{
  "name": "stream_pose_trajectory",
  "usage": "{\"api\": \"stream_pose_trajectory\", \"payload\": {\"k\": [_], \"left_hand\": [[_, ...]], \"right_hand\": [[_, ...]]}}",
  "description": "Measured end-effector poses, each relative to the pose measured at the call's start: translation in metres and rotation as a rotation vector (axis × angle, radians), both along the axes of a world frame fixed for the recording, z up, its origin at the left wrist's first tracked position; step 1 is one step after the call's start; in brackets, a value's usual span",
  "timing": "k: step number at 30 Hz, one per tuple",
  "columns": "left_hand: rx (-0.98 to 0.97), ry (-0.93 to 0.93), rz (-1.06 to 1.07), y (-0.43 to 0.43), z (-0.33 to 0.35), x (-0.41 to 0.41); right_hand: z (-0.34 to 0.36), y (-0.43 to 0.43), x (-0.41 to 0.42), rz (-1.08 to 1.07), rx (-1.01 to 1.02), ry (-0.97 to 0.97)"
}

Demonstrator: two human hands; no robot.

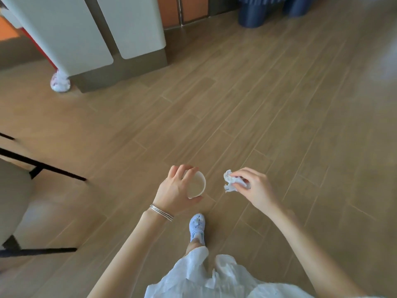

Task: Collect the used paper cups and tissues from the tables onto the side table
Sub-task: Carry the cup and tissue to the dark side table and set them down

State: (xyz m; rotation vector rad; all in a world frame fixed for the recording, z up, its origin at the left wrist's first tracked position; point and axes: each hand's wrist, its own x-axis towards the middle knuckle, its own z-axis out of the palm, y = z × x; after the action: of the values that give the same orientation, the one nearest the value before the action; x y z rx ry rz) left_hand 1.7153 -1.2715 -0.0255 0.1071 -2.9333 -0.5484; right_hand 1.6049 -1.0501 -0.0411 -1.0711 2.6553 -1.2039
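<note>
Two used items are held out in front of the person, above a floor (pixel 268 108) of wood-look planks. A white paper cup (pixel 197 186) is gripped by the left hand (pixel 175 189). The fingers are curled over its far side and the thumb is pressed against its near rim, so that the cup is tipped with its open mouth toward the camera. Thin silver bangles (pixel 161 212) are worn on the left wrist. Just to the right of the cup, and apart from it, a crumpled white tissue (pixel 232 182) is pinched between the thumb and bent fingers of the right hand (pixel 256 188). Most of the wad is left sticking out past the fingertips.

Below the hands, a pale blue shoe (pixel 197 227) is seen on the planks, and a white garment (pixel 193 276) is spread across the bottom edge. At the upper left, pale grey panels (pixel 86 35) are set on a darker base. A white crumpled object (pixel 60 81) is lodged against the base's corner on the floor; what it is cannot be told. A black-framed chair (pixel 43 166) is cut off by the left edge, and dark blue ribbed legs (pixel 251 15) are seen at the top.
</note>
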Motion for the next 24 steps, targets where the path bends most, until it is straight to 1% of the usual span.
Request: {"api": "stream_pose_trajectory", "payload": {"k": [4, 10, 14, 18, 24], "left_hand": [[-0.01, 0.031, -0.036, -0.045, 0.015, -0.079], [-0.024, 0.081, -0.089, -0.09, 0.035, -0.194], [-0.012, 0.083, -0.107, -0.101, 0.037, -0.261], [-0.008, 0.063, -0.119, -0.105, 0.025, -0.326], [-0.025, 0.044, -0.097, -0.102, 0.014, -0.447]], "right_hand": [[0.014, -0.034, -0.07, -0.043, 0.05, -0.013], [0.04, -0.068, -0.17, -0.165, 0.003, 0.047], [0.043, -0.08, -0.227, -0.178, -0.02, 0.049], [0.027, -0.087, -0.288, -0.164, 0.007, 0.016], [0.02, -0.083, -0.416, -0.166, 0.033, 0.015]]}}
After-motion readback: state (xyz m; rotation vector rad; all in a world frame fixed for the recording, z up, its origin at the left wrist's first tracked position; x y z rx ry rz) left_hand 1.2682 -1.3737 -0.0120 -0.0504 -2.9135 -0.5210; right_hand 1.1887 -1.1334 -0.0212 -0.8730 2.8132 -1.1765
